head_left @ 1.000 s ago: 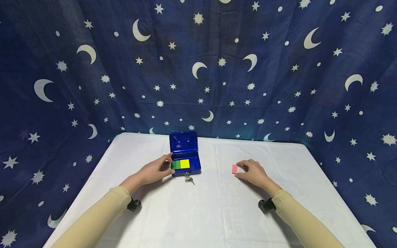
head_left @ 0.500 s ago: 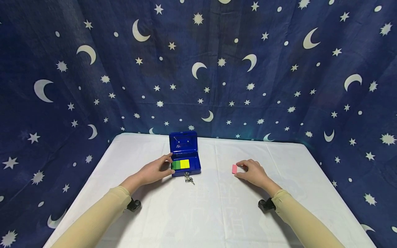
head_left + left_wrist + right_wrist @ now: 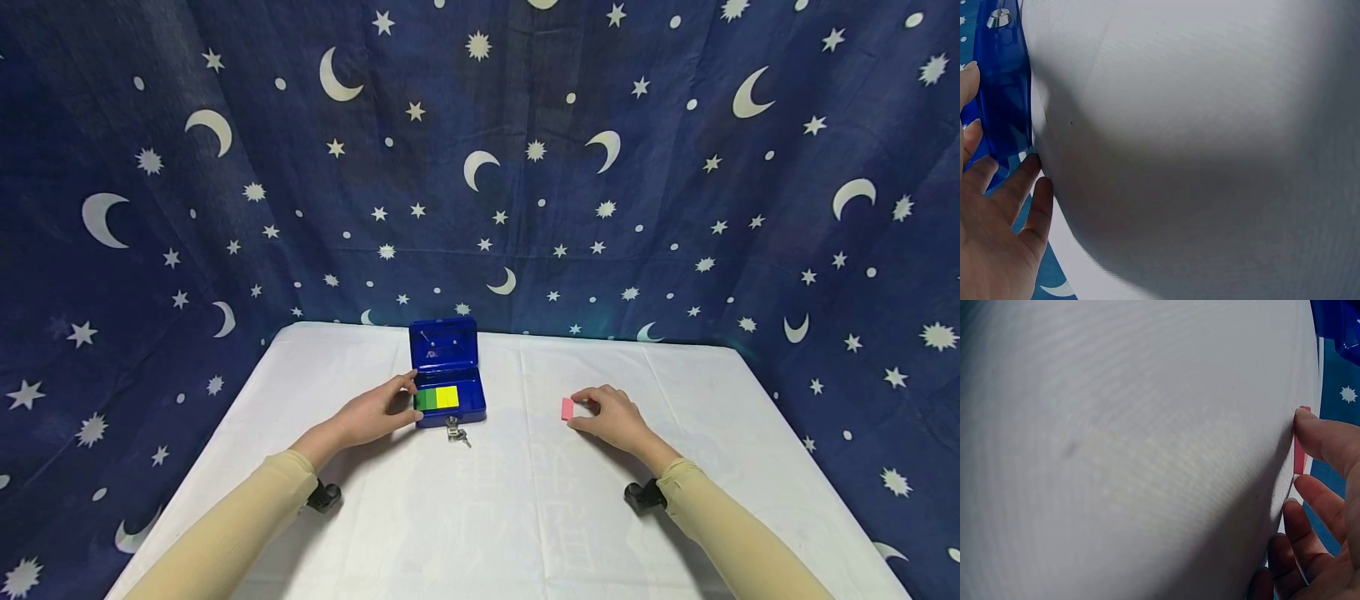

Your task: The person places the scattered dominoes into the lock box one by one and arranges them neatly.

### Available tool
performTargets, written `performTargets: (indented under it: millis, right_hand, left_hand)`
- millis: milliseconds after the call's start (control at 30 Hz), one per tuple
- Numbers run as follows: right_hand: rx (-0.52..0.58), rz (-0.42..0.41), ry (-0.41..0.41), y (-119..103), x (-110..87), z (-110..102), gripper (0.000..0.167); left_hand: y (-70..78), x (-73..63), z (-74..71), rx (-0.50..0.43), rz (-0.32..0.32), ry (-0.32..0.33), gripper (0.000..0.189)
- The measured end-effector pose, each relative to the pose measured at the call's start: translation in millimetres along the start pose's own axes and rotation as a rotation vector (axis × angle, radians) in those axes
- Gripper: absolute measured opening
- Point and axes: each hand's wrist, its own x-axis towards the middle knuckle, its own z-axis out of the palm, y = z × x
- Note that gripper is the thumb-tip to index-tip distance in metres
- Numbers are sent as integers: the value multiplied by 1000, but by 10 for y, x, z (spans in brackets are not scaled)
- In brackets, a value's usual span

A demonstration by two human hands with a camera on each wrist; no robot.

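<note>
A small blue metal cash box [image 3: 472, 392] stands with its lid [image 3: 442, 354] raised at the back. Inside, on the left, lie green blocks [image 3: 425, 399] and yellow ones [image 3: 447, 397] side by side. Keys [image 3: 459, 433] hang from the lock at its front. My left hand [image 3: 372, 412] holds the box's left end, thumb at the front corner and fingers toward the back. To the right, my right hand [image 3: 613, 419] pinches a small pink block [image 3: 567, 409] between thumb and forefinger, low at the tabletop. In the right wrist view my thumb partly covers the pink block [image 3: 1299, 456].
A white cloth [image 3: 510, 517] covers the table, with faint creases. Behind and at both sides hangs a dark blue curtain [image 3: 525, 208] with moons and stars. A black wrist camera [image 3: 324, 497] sits under the left wrist, another black camera [image 3: 643, 497] under the right.
</note>
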Motion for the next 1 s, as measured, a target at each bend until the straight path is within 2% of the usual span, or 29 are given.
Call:
performTargets:
  millis: [1000]
  right_hand:
    - [27,3,-6,-18,4,-16,43]
  left_hand:
    - [-2,2,-2,7,-10,2,49]
